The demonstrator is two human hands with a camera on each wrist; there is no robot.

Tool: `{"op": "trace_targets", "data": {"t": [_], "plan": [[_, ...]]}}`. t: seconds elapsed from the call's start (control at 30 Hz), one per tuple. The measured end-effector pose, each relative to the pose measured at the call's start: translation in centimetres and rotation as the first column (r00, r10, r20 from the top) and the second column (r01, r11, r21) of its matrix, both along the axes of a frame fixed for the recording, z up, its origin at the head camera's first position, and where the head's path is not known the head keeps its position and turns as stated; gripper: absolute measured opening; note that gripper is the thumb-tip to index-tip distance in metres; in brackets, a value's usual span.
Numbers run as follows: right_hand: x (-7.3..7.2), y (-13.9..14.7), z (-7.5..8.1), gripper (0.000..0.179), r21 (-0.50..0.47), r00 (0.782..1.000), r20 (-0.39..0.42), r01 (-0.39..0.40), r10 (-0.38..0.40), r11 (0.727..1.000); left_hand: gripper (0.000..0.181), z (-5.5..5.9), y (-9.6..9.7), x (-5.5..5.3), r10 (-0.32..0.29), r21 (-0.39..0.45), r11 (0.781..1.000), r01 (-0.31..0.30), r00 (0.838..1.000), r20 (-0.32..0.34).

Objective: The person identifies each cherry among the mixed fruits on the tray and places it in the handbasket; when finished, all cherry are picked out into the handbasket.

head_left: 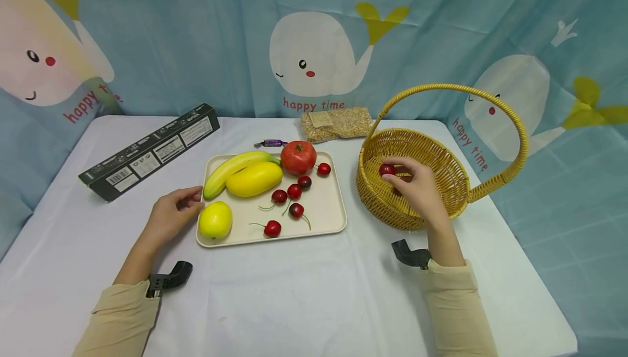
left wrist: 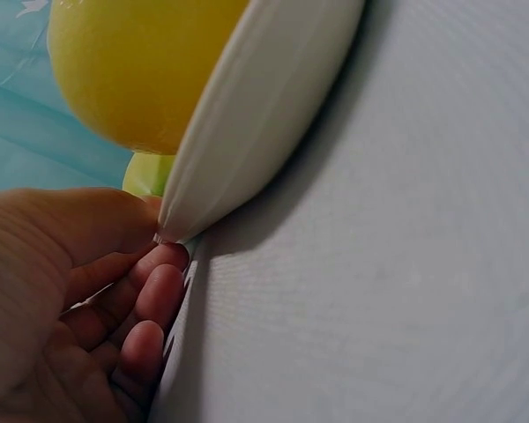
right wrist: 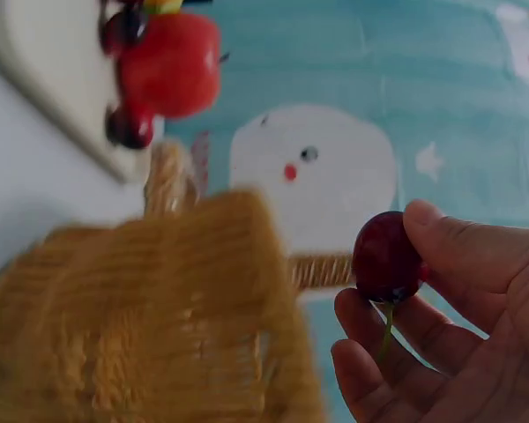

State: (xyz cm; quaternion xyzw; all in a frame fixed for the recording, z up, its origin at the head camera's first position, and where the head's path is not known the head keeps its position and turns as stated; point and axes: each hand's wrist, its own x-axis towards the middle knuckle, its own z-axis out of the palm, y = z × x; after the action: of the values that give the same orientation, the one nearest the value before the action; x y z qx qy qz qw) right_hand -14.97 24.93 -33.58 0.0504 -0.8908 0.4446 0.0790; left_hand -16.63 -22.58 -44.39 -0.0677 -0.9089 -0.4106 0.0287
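Observation:
Over the golden wicker basket (head_left: 371,204), my right hand (head_left: 417,185) pinches a dark red cherry (right wrist: 386,257) between thumb and fingers; its green stem hangs down in the right wrist view. A bit of dark red shows beneath that hand inside the basket, mostly hidden. My left hand (head_left: 171,215) holds the left rim of the cream tray (head_left: 324,218), thumb and fingertips at its edge in the left wrist view. On the tray lie a lemon (head_left: 215,220), a banana (head_left: 235,169), a yellow mango-like fruit (head_left: 255,179), a tomato (head_left: 298,157) and several cherries (head_left: 272,229).
A long dark box (head_left: 152,152) lies slanted at the back left. Behind the tray are a small purple wrapped piece (head_left: 271,143) and a clear bag of grains (head_left: 338,123). The basket's tall handle (head_left: 524,141) arches up to the right. A whale-print curtain (head_left: 216,46) hangs behind.

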Motion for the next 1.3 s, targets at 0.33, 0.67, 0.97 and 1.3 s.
{"op": "trace_targets", "data": {"t": [0.33, 0.67, 0.97, 1.3], "plan": [[-0.1, 3.1, -2.7, 0.036, 0.045, 0.991, 0.121, 0.06, -0.065, 0.997, 0.046, 0.0, 0.0, 0.1, 0.004, 0.0, 1.0, -0.004, 1.0, 0.016], [-0.4, 3.5, -3.7, 0.034, 0.112, 0.982, 0.186, 0.019, -0.04, 0.994, 0.046, -0.1, -0.1, 0.1, -0.007, 0.003, 1.0, 0.007, 1.0, 0.008], [-0.4, 3.3, -3.8, 0.034, 0.123, 0.977, 0.213, -0.003, -0.023, 0.992, 0.048, 0.2, 0.1, 0.3, 0.001, -0.014, 1.0, 0.0, 1.0, 0.029], [-0.4, 3.4, -3.9, 0.037, 0.124, 0.978, 0.211, -0.021, -0.006, 0.992, 0.046, 0.2, 0.1, 0.1, 0.008, -0.007, 1.0, -0.008, 0.999, 0.043]]}}
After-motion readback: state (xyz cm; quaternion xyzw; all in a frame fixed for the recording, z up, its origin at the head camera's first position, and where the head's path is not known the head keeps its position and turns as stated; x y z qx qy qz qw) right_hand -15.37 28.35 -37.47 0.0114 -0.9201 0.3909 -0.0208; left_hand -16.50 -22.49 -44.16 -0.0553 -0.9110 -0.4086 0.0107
